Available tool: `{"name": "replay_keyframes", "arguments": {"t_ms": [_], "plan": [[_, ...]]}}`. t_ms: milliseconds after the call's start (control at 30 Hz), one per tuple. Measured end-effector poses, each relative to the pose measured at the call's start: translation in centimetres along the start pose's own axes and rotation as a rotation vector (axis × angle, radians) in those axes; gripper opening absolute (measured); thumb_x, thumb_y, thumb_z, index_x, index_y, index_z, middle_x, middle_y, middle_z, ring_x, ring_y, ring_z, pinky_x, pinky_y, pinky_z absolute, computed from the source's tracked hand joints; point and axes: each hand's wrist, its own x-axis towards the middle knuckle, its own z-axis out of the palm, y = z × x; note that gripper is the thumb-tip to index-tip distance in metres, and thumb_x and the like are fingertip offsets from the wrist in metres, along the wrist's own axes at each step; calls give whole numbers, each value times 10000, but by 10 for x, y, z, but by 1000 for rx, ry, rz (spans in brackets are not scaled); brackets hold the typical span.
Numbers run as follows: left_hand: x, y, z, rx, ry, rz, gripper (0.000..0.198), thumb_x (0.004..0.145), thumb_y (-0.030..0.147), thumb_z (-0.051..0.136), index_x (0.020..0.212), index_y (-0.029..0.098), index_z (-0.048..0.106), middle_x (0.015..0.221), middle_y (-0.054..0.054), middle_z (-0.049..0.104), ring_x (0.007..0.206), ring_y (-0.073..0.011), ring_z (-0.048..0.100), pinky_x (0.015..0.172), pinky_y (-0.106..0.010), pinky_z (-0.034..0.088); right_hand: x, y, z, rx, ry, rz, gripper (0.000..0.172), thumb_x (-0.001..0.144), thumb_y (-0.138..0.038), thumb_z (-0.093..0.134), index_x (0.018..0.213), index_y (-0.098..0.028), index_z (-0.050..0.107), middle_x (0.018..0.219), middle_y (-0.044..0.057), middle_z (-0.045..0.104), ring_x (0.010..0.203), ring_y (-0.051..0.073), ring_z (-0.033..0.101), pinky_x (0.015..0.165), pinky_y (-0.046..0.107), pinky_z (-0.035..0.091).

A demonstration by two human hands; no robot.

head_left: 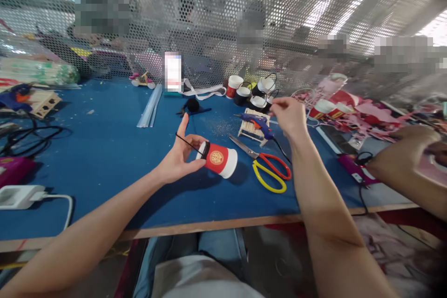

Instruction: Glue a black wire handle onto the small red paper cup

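Head view: worn on the person's head, close above the blue counter (104, 158).
Facing: forward and down, toward the far mesh wall (209, 9).

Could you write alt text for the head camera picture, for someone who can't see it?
A person's left hand holds a red paper cup on its side at a blue table, a black strip at its base. The right hand is raised beside a blue glue gun, scissors lying nearby; another person's arm shows at right.
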Motion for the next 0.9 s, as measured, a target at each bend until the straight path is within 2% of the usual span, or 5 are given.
{"name": "replay_keyframes", "arguments": {"t_ms": [167,367,567,700,900], "plan": [[-2,-4,-2,61,-18,-45,1063,736,216,699,1446,341,-83,1076,-60,545,1006,-188,541,933,-410,401,-11,29,10,-596,-399,36,192,733,-296,581,640,-132,616,675,119,628,728,272,623,622,323,440],[-2,-6,-3,146,-56,-103,1067,736,210,679,1448,318,-108,1086,-73,535,981,-189,538,935,-433,402,-20,37,21,-593,-325,73,252,756,-205,507,938,-72,620,918,193,659,894,301,620,712,342,453],[-2,-9,-5,197,-81,-104,1055,736,196,675,1455,305,-89,1092,-81,538,977,-188,542,941,-431,410,-27,34,13,-119,-38,199,484,621,-207,675,1069,-114,515,937,128,658,858,254,631,727,351,494],[-1,-11,-8,206,-91,-96,1046,733,188,679,1459,306,-66,1092,-84,544,970,-187,547,932,-424,420,-47,6,1,423,-375,152,287,647,-307,706,855,-184,551,655,4,622,582,162,603,574,302,511],[2,-12,-15,169,-72,-77,1052,718,153,685,1461,319,-41,1073,-73,558,956,-186,558,911,-408,424,-90,-36,-10,470,-602,85,212,740,-362,665,819,-167,642,570,-6,596,445,104,508,416,240,442]]}}
